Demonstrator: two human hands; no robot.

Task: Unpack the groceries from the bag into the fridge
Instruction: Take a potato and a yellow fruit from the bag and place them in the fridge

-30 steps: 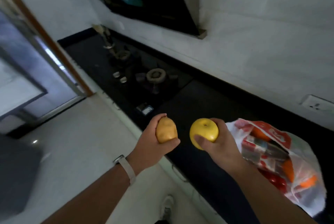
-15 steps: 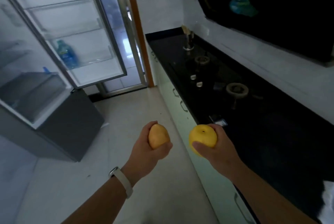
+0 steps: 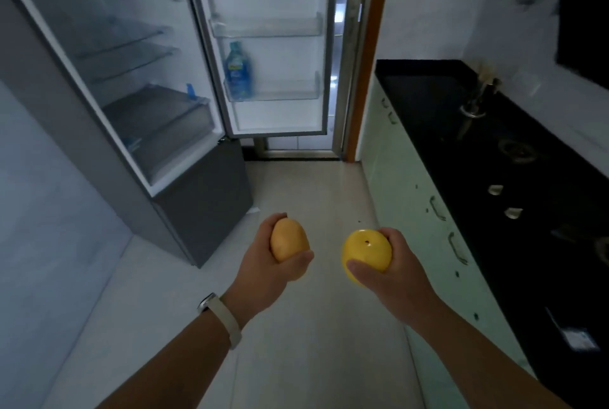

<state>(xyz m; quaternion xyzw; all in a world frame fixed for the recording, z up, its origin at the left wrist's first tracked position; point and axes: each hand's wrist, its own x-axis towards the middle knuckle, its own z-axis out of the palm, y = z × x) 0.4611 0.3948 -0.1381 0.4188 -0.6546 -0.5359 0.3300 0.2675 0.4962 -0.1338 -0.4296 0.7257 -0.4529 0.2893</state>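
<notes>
Out in front of the person, low over the pale tiled floor, both hands are holding produce. The left hand is gripping a brownish-yellow potato, with the fingers curling round its far side and the thumb pressing across its near end. A pale wristband is sitting on that wrist. The right hand is gripping a round yellow fruit. Its small stem dimple is facing up, the thumb is lying across the near side and the fingers are wrapping round the right side. The two items are being held side by side and apart, each touching only the hand that holds it.

Ahead and to the left, the grey fridge is standing with its upper door swung wide open. Inside the compartment, glass shelves are showing above a clear crisper drawer. A blue bottle is standing upright in a lower door bin.

Along the right side, a black countertop is running over pale green cabinets. It is carrying a gas burner and a metal object too blurred to identify. A wooden door frame is rising between the fridge door and the counter.
</notes>
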